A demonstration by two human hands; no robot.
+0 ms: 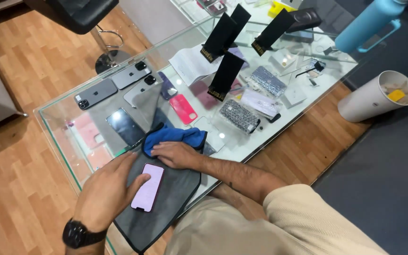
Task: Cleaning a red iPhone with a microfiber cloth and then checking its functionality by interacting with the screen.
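1. The left hand [107, 189], a black watch at its wrist, lies palm down with fingers spread flat; its fingertips press the left edge of the pink rectangular phone [148, 187]
2. That phone lies flat on a dark grey cloth mat [175, 193] draped over the near edge of the glass worktop [62, 137]
3. The right hand [178, 154], forearm stretched in from the right, rests with fingers together on a crumpled blue cloth [173, 136], just beyond the phone
4. Neither hand is clenched around anything; they lie near each other, apart
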